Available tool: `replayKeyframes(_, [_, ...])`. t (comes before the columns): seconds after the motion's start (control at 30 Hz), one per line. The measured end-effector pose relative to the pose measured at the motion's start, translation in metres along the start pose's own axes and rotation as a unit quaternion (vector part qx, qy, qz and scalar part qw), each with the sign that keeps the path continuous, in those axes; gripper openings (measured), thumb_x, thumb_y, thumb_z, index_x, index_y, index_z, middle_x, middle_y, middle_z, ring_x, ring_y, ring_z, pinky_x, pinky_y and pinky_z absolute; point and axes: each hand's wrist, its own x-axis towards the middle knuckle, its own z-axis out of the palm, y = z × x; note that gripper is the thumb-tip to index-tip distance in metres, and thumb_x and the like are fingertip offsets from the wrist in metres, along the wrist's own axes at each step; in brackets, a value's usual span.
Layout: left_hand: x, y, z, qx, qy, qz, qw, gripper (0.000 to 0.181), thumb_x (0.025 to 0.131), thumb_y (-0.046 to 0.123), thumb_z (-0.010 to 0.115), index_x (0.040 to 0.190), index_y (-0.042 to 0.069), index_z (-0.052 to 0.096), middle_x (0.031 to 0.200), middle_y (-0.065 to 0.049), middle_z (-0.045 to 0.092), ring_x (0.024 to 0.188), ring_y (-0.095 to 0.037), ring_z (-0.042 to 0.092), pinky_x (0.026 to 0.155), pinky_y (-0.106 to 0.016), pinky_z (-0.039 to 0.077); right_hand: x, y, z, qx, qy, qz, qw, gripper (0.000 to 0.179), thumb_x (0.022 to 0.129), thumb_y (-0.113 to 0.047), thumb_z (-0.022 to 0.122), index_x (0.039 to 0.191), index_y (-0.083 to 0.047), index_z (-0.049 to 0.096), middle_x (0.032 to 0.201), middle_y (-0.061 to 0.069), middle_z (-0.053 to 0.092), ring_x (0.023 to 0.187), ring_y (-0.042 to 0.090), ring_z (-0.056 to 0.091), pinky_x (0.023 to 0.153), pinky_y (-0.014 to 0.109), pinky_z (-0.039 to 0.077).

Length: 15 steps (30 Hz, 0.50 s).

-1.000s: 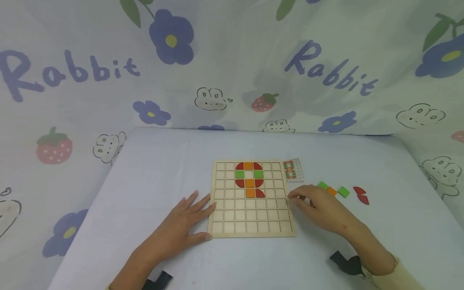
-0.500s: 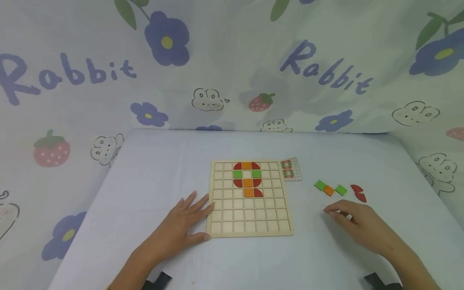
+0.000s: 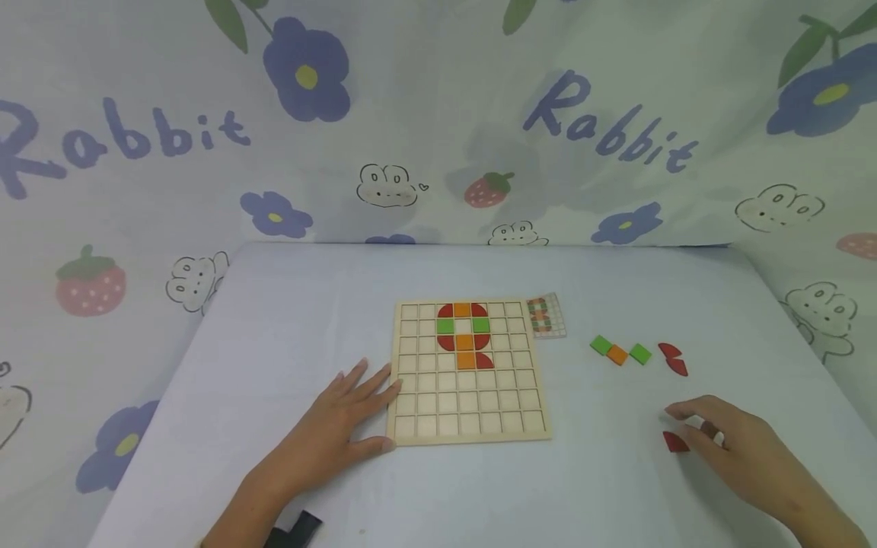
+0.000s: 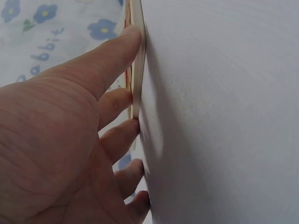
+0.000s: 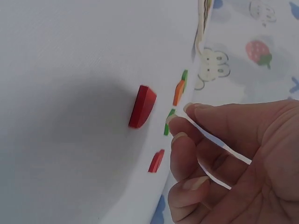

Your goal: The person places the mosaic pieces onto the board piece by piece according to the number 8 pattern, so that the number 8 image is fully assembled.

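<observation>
A square wooden grid board (image 3: 445,426) lies mid-table, with red quarter-round, orange square (image 3: 464,342) and green square (image 3: 445,326) pieces set in its upper cells. My left hand (image 3: 336,426) is spread at the board's left side, thumb and fingertips against the edge; the left wrist view shows the thumb (image 4: 114,53) on the wooden rim. On the right, my right hand (image 3: 747,449) hovers with loosely bent fingers, nothing between thumb and index finger. A single red quarter-round piece (image 3: 675,442) lies on the cloth just below its fingertips, also visible in the right wrist view.
A small pattern card (image 3: 553,316) lies at the board's upper right corner. Farther right are two green squares (image 3: 640,354), an orange square (image 3: 617,355) and two red quarter-round pieces (image 3: 677,367). A printed cloth wall (image 3: 425,114) rises behind the white table.
My right hand has drawn away from the board's right edge, rightward and nearer to me, to beside the single red piece, which now shows. The left hand keeps its place at the board.
</observation>
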Motion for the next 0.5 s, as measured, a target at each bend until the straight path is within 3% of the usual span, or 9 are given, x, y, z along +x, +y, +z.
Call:
replayKeyframes(0.1, [0.0,0.0,0.0,-0.003,-0.001,0.0,1.0,0.079,0.089,0.043,0.082,0.158,0.021,0.049,0.17,0.003,0.029,0.16,-0.033,0.011,0.128,-0.057,0.013,-0.003,0.006,0.0,-0.017,0.005,0.003,0.9998,0.032,0.092,-0.007,0.078,0.123,-0.008,0.071,0.111,0.001,0.068,0.074,0.005,0.051,0.058,0.022,0.049])
replayKeyframes(0.27, [0.0,0.0,0.0,-0.006,-0.001,0.0,1.0,0.079,0.089,0.043,0.082,0.158,0.02,0.049,0.17,0.002,0.029,0.16,-0.035,0.012,0.128,-0.058,0.013,0.0,0.011,0.0,-0.028,-0.028,0.03,0.9988,0.043,0.092,-0.014,0.08,0.131,-0.003,0.066,0.114,0.005,0.065,0.082,0.015,0.054,0.058,0.022,0.049])
replayKeyframes(0.5, [0.0,0.0,0.0,-0.003,0.003,0.002,1.0,0.079,0.089,0.044,0.082,0.158,0.021,0.05,0.17,0.003,0.029,0.159,-0.035,0.013,0.128,-0.058,0.013,0.022,0.007,-0.001,-0.019,-0.045,0.042,0.9979,0.072,0.093,-0.029,0.08,0.15,0.002,0.048,0.11,0.006,0.066,0.085,0.019,0.058,0.062,0.031,0.051])
